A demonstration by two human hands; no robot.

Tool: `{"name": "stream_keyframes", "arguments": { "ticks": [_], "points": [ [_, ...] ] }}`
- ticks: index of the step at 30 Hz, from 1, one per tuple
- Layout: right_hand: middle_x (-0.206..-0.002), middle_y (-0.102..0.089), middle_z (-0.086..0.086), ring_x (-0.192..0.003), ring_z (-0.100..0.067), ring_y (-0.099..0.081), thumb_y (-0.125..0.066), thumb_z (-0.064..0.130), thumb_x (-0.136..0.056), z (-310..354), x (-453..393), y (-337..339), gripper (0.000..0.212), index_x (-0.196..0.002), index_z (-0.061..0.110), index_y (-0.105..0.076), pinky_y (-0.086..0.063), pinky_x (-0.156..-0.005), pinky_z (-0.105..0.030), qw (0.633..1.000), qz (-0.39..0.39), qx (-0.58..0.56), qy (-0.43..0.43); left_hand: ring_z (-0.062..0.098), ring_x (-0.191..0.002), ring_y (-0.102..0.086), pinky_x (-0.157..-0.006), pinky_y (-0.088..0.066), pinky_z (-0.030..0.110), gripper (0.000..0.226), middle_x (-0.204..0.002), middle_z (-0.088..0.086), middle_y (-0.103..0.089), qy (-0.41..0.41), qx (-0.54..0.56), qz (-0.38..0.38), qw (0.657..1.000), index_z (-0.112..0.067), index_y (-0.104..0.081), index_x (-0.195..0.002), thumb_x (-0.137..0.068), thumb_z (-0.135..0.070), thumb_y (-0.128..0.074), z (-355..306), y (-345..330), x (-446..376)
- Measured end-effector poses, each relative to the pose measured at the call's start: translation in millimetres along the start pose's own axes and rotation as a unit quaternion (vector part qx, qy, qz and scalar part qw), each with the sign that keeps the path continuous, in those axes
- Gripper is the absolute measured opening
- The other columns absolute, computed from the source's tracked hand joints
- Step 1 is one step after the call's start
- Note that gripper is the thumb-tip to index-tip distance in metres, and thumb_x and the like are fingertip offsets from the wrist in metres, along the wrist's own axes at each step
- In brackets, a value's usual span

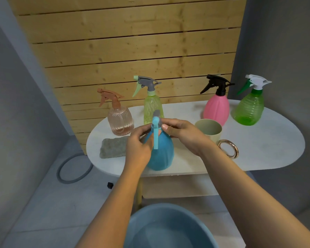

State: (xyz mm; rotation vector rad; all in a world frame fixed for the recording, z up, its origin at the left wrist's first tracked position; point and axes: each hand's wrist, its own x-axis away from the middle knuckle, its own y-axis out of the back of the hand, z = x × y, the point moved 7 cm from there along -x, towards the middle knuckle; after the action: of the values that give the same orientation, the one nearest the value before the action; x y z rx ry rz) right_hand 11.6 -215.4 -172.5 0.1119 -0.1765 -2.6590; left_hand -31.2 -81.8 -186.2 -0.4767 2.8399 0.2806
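Observation:
A blue spray bottle [164, 154] stands near the front edge of the white oval table [258, 151]. Its light-blue trigger hangs down the front, and its grey spray head shows between my hands. My left hand [138, 145] curls around the bottle's neck and left shoulder. My right hand [182, 133] grips the spray head from the right, thumb and fingers wrapped around it. The lower part of the bottle is in plain sight.
Behind stand a peach spray bottle [119, 120], a yellow-green one [151, 106], a pink one [216, 108] and a green one [250, 108]. A beige cup [208, 130], a gold ring [229, 148] and a grey cloth [113, 147] lie on the table. A blue basin [168, 228] sits below.

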Motion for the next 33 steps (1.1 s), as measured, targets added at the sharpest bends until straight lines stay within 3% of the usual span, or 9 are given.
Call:
{"name": "stream_keyframes", "arguments": {
  "ticks": [4, 8, 14, 18, 22, 26, 28, 31, 33],
  "points": [
    [-0.111, -0.059, -0.001, -0.098, -0.010, -0.058, -0.060, 0.021, -0.091, 5, 1, -3, 0.019, -0.109, 0.020, -0.066, -0.047, -0.083, -0.015, 1.000, -0.013, 0.010, 0.011, 0.013, -0.097, -0.059, -0.074, -0.044, 0.014, 0.002, -0.100, 0.000, -0.063, -0.034, -0.072, 0.005, 0.997, -0.033, -0.058, -0.093, -0.092, -0.034, -0.056, -1, -2, 11],
    [-0.075, -0.055, 0.001, -0.066, -0.003, -0.057, -0.073, 0.013, -0.080, 2, -1, -5, 0.021, -0.092, 0.012, -0.055, -0.045, -0.065, -0.014, 0.997, -0.056, -0.046, 0.012, 0.011, -0.123, -0.050, -0.100, -0.045, 0.033, 0.051, -0.132, -0.006, -0.055, 0.021, -0.050, 0.073, 0.996, -0.027, -0.045, -0.137, -0.091, -0.047, -0.053, 18, -11, 11],
    [-0.114, -0.066, -0.007, -0.105, -0.014, -0.062, -0.065, 0.010, -0.080, -2, -3, -12, 0.042, -0.122, 0.011, -0.060, -0.049, -0.092, -0.024, 0.994, 0.012, -0.107, 0.002, 0.009, -0.126, -0.048, -0.104, -0.042, 0.036, 0.076, -0.139, -0.012, -0.049, 0.065, -0.028, 0.122, 0.990, -0.035, -0.032, -0.145, -0.079, -0.054, -0.065, 28, -6, 8],
    [-0.097, -0.066, -0.005, -0.089, -0.011, -0.061, -0.067, 0.001, -0.080, -2, 0, -5, 0.020, -0.096, 0.013, -0.064, -0.050, -0.081, -0.022, 0.996, -0.046, -0.074, 0.025, 0.008, -0.119, -0.054, -0.099, -0.047, 0.039, 0.095, -0.133, -0.014, -0.053, 0.084, -0.034, 0.172, 0.981, -0.041, -0.029, -0.143, -0.062, -0.057, -0.076, 38, -7, 9],
    [-0.101, -0.063, -0.002, -0.100, -0.013, -0.058, -0.076, 0.011, -0.075, -12, -2, -11, 0.035, -0.105, 0.011, -0.058, -0.048, -0.087, -0.025, 0.993, -0.064, -0.103, 0.012, 0.007, -0.117, -0.055, -0.099, -0.048, 0.038, 0.093, -0.130, -0.015, -0.055, 0.094, -0.022, 0.162, 0.982, -0.040, -0.032, -0.142, -0.062, -0.050, -0.078, 39, -6, 10],
    [-0.119, -0.065, -0.006, -0.112, -0.021, -0.060, -0.064, 0.025, -0.083, -17, 0, -24, 0.039, -0.121, 0.014, -0.063, -0.047, -0.098, -0.038, 0.985, -0.032, -0.170, 0.001, 0.009, -0.116, -0.055, -0.097, -0.049, 0.038, 0.081, -0.131, -0.012, -0.055, 0.094, -0.013, 0.156, 0.983, -0.038, -0.034, -0.142, -0.074, -0.037, -0.078, 37, -6, 11],
    [-0.115, -0.067, -0.008, -0.108, -0.025, -0.062, -0.068, 0.024, -0.082, -22, 3, -25, 0.032, -0.112, 0.014, -0.067, -0.047, -0.099, -0.045, 0.979, -0.086, -0.183, 0.006, 0.008, -0.114, -0.057, -0.095, -0.050, 0.037, 0.077, -0.128, -0.012, -0.057, 0.090, -0.011, 0.155, 0.984, -0.038, -0.037, -0.140, -0.075, -0.035, -0.078, 37, -7, 11],
    [-0.107, -0.068, -0.007, -0.102, -0.023, -0.064, -0.082, 0.026, -0.065, -32, 8, -28, 0.045, -0.105, 0.014, -0.064, -0.050, -0.094, -0.048, 0.956, -0.203, -0.211, -0.018, 0.007, -0.110, -0.060, -0.092, -0.052, 0.033, 0.072, -0.126, -0.009, -0.059, 0.086, -0.006, 0.148, 0.985, -0.036, -0.039, -0.139, -0.077, -0.027, -0.076, 36, -8, 12],
    [-0.105, -0.068, -0.004, -0.100, -0.020, -0.065, -0.083, 0.028, -0.066, -37, 9, -32, 0.044, -0.104, 0.019, -0.062, -0.051, -0.093, -0.045, 0.953, -0.222, -0.204, -0.025, 0.004, -0.106, -0.061, -0.088, -0.053, 0.028, 0.067, -0.124, -0.009, -0.061, 0.091, 0.002, 0.143, 0.985, -0.035, -0.041, -0.137, -0.080, -0.022, -0.073, 35, -8, 12]
  ]
}}
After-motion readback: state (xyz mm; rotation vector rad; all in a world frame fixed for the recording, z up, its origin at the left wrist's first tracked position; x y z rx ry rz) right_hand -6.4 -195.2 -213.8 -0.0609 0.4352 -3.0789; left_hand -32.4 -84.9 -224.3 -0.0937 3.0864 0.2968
